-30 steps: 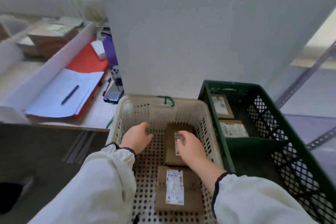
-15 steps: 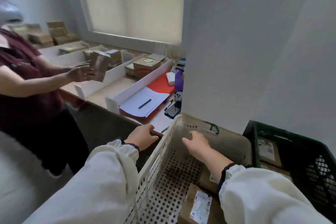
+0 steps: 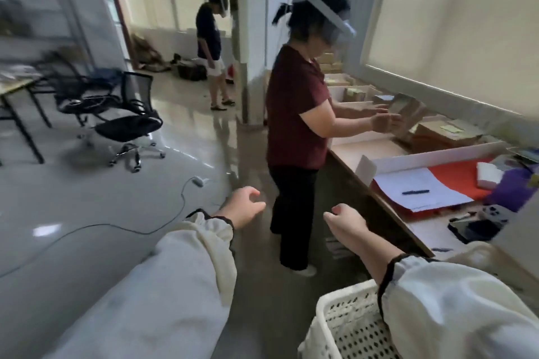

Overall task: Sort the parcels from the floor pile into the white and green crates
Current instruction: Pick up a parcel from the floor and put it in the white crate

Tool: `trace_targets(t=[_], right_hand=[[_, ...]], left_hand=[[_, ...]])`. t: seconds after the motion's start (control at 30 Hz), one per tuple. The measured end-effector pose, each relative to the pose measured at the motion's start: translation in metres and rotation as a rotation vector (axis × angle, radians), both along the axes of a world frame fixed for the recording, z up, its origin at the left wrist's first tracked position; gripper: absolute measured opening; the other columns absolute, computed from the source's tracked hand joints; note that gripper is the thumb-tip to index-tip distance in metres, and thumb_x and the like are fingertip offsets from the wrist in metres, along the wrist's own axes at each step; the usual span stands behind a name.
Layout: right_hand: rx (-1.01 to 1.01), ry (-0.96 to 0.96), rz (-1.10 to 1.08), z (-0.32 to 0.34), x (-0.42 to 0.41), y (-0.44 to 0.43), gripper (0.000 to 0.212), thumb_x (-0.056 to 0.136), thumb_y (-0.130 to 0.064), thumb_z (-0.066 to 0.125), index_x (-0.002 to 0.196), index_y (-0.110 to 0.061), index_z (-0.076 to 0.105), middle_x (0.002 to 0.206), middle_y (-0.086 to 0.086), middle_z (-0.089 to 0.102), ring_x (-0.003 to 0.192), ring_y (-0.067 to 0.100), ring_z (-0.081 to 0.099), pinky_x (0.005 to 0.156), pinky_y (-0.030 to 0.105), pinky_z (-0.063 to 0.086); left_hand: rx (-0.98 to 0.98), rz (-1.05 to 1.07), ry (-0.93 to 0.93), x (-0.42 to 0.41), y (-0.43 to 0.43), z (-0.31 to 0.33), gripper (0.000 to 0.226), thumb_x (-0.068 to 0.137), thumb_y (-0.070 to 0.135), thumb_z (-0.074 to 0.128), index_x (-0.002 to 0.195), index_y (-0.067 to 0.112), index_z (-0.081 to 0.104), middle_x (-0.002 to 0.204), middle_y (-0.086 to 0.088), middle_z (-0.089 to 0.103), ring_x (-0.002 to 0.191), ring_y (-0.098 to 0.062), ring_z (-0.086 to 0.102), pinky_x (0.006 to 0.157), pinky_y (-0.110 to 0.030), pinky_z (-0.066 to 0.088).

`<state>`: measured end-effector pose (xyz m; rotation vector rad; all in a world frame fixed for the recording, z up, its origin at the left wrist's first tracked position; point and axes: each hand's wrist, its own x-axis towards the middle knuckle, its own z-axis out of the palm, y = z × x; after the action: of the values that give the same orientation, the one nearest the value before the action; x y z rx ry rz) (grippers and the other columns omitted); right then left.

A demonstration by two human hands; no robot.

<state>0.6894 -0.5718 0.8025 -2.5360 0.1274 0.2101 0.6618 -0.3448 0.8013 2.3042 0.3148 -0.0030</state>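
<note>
Only a corner of the white perforated crate [image 3: 338, 326] shows at the bottom right, partly under my right sleeve. My left hand [image 3: 243, 208] hangs in the air over the grey floor, fingers loosely curled, holding nothing. My right hand [image 3: 345, 223] is also empty and relaxed, raised left of the crate near the desk's edge. The green crate and the floor pile of parcels are out of view.
A person in a dark red shirt [image 3: 297, 114] stands close ahead at a long desk [image 3: 358, 151], handling a cardboard box [image 3: 407, 112]. Another person [image 3: 211, 38] stands further back. A black office chair [image 3: 122, 116] and a cable [image 3: 186, 192] lie on the floor at left.
My view has swung left, away from both crates toward the room. Both hands have lifted off the white crate and now hang empty over the floor.
</note>
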Motion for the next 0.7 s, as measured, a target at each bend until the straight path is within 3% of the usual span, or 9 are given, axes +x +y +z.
trace_targets(t=[0.07, 0.17, 0.23, 0.33, 0.47, 0.57, 0.63, 0.7], right_hand=[[0.041, 0.002, 0.145, 0.003, -0.008, 0.065, 0.039, 0.090, -0.031, 0.048, 0.121, -0.009, 0.057, 0.115, 0.009, 0.061, 0.109, 0.029, 0.057, 0.093, 0.036, 0.048], [0.062, 0.021, 0.353, 0.005, -0.038, 0.164, 0.020, 0.090, -0.026, 0.049, 0.083, -0.011, 0.060, 0.083, 0.006, 0.060, 0.087, 0.028, 0.060, 0.078, 0.034, 0.050], [0.026, 0.038, 0.494, 0.001, -0.064, 0.229, 0.021, 0.090, -0.024, 0.049, 0.080, -0.008, 0.059, 0.084, 0.011, 0.059, 0.085, 0.030, 0.060, 0.067, 0.030, 0.046], [-0.036, 0.065, 0.666, -0.012, -0.115, 0.326, 0.023, 0.087, -0.020, 0.047, 0.067, -0.010, 0.049, 0.075, 0.008, 0.054, 0.073, 0.027, 0.051, 0.049, 0.022, 0.030], [-0.123, 0.125, 0.954, -0.038, -0.210, 0.443, 0.017, 0.087, -0.020, 0.045, 0.075, -0.011, 0.053, 0.069, 0.004, 0.051, 0.070, 0.023, 0.048, 0.060, 0.023, 0.034], [-0.169, 0.219, 1.157, -0.070, -0.283, 0.513, 0.027, 0.088, -0.019, 0.044, 0.062, -0.011, 0.046, 0.060, 0.001, 0.046, 0.059, 0.018, 0.047, 0.049, 0.021, 0.029], [-0.199, 0.283, 1.287, -0.096, -0.324, 0.546, 0.030, 0.089, -0.018, 0.045, 0.060, -0.012, 0.046, 0.066, 0.004, 0.049, 0.073, 0.021, 0.055, 0.054, 0.022, 0.032], [-0.237, 0.348, 1.397, -0.117, -0.359, 0.569, 0.023, 0.094, -0.017, 0.043, 0.082, -0.005, 0.059, 0.085, 0.009, 0.051, 0.087, 0.021, 0.053, 0.067, 0.022, 0.034]], left_hand=[[-0.009, 0.146, 0.001, -0.034, 0.064, -0.002, 0.044, 0.086, 0.029, 0.062, 0.126, 0.014, 0.056, 0.118, -0.014, 0.062, 0.095, -0.031, 0.066, 0.087, -0.031, 0.050], [-0.043, 0.352, 0.004, -0.102, 0.160, -0.008, 0.041, 0.085, 0.026, 0.064, 0.124, 0.011, 0.058, 0.117, -0.015, 0.063, 0.095, -0.031, 0.065, 0.085, -0.031, 0.051], [-0.082, 0.494, 0.005, -0.157, 0.218, -0.015, 0.040, 0.085, 0.022, 0.065, 0.122, 0.010, 0.059, 0.118, -0.015, 0.064, 0.103, -0.032, 0.063, 0.089, -0.035, 0.051], [-0.113, 0.711, 0.028, -0.251, 0.289, -0.024, 0.038, 0.085, 0.021, 0.063, 0.122, 0.010, 0.059, 0.117, -0.013, 0.064, 0.099, -0.031, 0.065, 0.086, -0.033, 0.050], [-0.113, 0.993, 0.105, -0.392, 0.362, -0.045, 0.040, 0.087, 0.025, 0.063, 0.122, 0.007, 0.059, 0.119, -0.013, 0.064, 0.102, -0.031, 0.064, 0.092, -0.037, 0.050], [-0.116, 1.204, 0.162, -0.491, 0.389, -0.068, 0.021, 0.085, 0.022, 0.063, 0.103, 0.011, 0.065, 0.110, -0.013, 0.067, 0.100, -0.031, 0.063, 0.089, -0.035, 0.051], [-0.111, 1.291, 0.232, -0.542, 0.388, -0.084, 0.015, 0.086, 0.023, 0.060, 0.092, 0.010, 0.066, 0.101, -0.012, 0.068, 0.097, -0.030, 0.063, 0.081, -0.031, 0.048], [-0.153, 1.368, 0.276, -0.580, 0.382, -0.106, 0.014, 0.087, 0.022, 0.057, 0.084, 0.011, 0.064, 0.094, -0.011, 0.066, 0.088, -0.028, 0.063, 0.073, -0.031, 0.046]])
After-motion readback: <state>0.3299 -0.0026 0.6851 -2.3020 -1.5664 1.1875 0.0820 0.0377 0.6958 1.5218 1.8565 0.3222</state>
